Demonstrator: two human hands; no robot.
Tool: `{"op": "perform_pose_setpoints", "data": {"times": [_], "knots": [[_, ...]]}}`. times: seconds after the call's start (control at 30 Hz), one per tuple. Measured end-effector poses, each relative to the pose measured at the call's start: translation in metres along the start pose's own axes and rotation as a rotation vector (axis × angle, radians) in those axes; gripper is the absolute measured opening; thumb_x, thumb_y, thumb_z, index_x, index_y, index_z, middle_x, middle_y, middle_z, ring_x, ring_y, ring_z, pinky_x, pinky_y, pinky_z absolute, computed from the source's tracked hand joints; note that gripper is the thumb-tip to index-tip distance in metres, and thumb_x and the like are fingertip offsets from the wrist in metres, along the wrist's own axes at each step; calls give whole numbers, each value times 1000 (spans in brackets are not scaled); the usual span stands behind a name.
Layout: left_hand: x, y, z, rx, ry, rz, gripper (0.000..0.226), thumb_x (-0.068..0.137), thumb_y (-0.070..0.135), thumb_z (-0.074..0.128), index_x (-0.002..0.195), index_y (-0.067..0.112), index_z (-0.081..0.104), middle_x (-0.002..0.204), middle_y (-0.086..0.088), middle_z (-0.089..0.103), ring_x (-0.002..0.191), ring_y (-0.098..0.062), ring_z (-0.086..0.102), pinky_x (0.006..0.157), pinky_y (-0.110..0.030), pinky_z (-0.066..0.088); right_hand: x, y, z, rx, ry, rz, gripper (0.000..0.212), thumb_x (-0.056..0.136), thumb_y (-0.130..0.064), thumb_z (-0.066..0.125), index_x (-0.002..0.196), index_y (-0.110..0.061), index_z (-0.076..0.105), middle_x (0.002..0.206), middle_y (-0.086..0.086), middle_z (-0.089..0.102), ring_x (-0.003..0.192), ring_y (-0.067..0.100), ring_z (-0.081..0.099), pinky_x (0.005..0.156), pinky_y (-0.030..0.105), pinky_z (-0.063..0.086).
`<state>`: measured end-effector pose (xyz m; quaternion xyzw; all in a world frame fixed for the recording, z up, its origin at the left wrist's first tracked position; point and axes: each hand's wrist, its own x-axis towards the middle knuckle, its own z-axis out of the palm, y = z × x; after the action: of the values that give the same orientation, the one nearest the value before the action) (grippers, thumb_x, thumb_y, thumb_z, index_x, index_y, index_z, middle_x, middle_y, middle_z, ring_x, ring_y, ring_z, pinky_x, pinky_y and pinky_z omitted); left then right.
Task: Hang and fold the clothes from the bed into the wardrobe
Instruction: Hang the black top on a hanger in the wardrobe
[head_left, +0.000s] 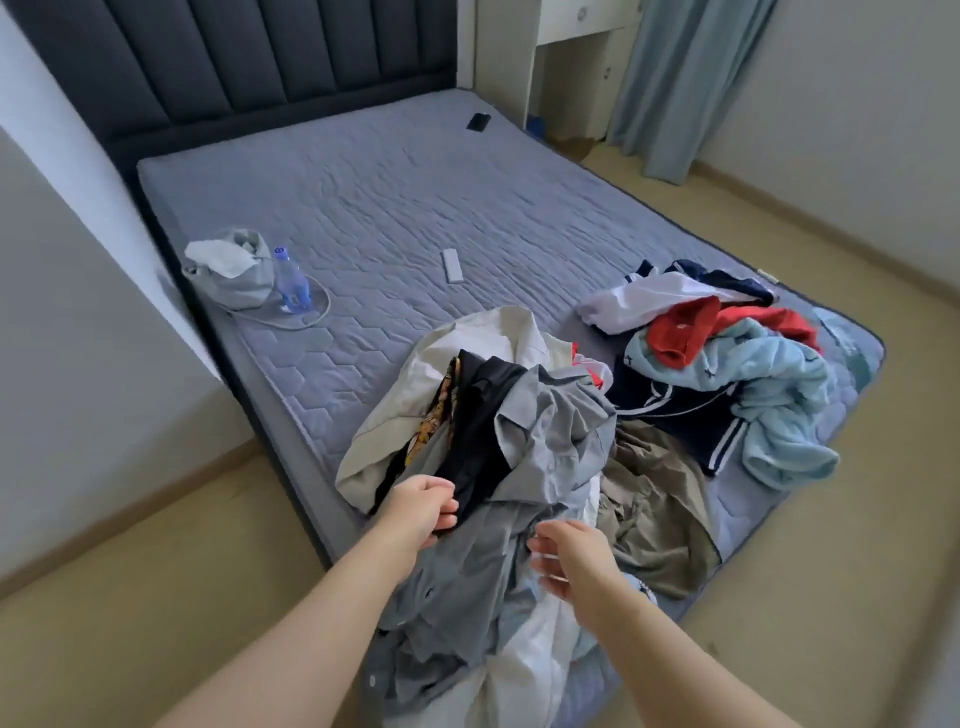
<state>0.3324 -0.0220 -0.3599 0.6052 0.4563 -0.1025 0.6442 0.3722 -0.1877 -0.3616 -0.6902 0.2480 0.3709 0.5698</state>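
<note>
Here, left hand (422, 512) on black garment (485, 415).

Two arms of one person show, bare along all that is in view. The left forearm (311, 623) and the right forearm (675, 654) are slim and smooth, uncovered from the bottom edge to the wrist. The left hand (423, 506) and the right hand (571, 558) are bare as well, with slender fingers. The right hand's fingers (548, 540) are smeared by motion blur, so their nails cannot be made out. What is worn further up the arms lies outside the view
</note>
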Motion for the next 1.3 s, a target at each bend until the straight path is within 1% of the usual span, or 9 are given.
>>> {"op": "perform_pose_setpoints", "data": {"times": [0.23, 0.3, 0.43, 0.6, 0.73, 0.83, 1.0, 1.17, 1.3], "knots": [[54, 14, 48, -250, 277, -206, 17, 96, 18, 44, 107, 16, 57, 84, 0, 59, 70, -13, 55, 63, -27, 42, 85, -59, -44, -278, -98, 31, 8, 91, -5, 45, 86, -6, 51, 71, 8, 53, 53, 17, 42, 51, 22, 31], [64, 12, 59, -180, 338, -201, 27, 94, 17, 46, 120, 15, 51, 91, -1, 57, 77, -17, 55, 67, -29, 45, 102, -68, -44, -323, -121, 40, 11, 91, -4, 44, 85, -6, 53, 70, 8, 53, 52, 17, 44, 48, 22, 33], [84, 7, 71, 70, 396, -140, 53, 90, 19, 52, 140, 20, 32, 139, -8, 41, 121, -28, 46, 91, -35, 43, 120, -72, -38, -320, -188, 79, 15, 91, -4, 44, 81, -10, 53, 67, 6, 54, 53, 16, 45, 47, 23, 34], [110, 1, 83, 236, 426, -107, 61, 87, 21, 59, 142, 14, 32, 150, -5, 25, 132, -24, 33, 99, -35, 36, 134, -68, -40, -185, -193, 184, 14, 92, -5, 45, 82, -12, 51, 62, 4, 54, 49, 15, 45, 48, 23, 33], [129, -21, 90, 548, 400, -83, 90, 85, 31, 65, 149, 21, 3, 157, 3, -2, 143, -22, 9, 112, -47, 24, 143, -63, -47, -126, -192, 205, 12, 93, -7, 46, 86, -12, 54, 61, 3, 55, 47, 13, 47, 47, 21, 38], [139, -34, 89, 519, 368, -176, 99, 83, 28, 67, 147, 30, -10, 156, -2, 10, 138, -32, 22, 109, -54, 26, 146, -54, -53, -87, -179, 220, 10, 93, -5, 46, 87, -9, 53, 61, 4, 53, 47, 14, 44, 48, 22, 36], [129, -38, 77, 648, 314, -187, 42, 93, 20, 45, 133, 29, 41, 114, -6, 59, 104, -29, 53, 99, -45, 39, 135, -46, -50, -81, -206, 229, 9, 92, -6, 48, 85, -11, 52, 57, 2, 51, 47, 14, 45, 48, 22, 36], [92, -18, 69, 702, 377, 152, 20, 88, 21, 51, 108, 21, 55, 94, 6, 47, 106, -22, 46, 84, -33, 38, 111, -56, -42, -165, -221, 159, 12, 93, -9, 48, 81, -12, 51, 58, 1, 53, 46, 13, 46, 48, 22, 38], [51, 20, 53, 535, 389, 329, 9, 84, 16, 54, 82, 19, 45, 92, 3, 47, 83, -14, 44, 69, -26, 34, 81, -79, -29, -188, -263, 62, 10, 93, -10, 46, 86, -9, 53, 63, 2, 54, 47, 14, 44, 48, 21, 36]]}}
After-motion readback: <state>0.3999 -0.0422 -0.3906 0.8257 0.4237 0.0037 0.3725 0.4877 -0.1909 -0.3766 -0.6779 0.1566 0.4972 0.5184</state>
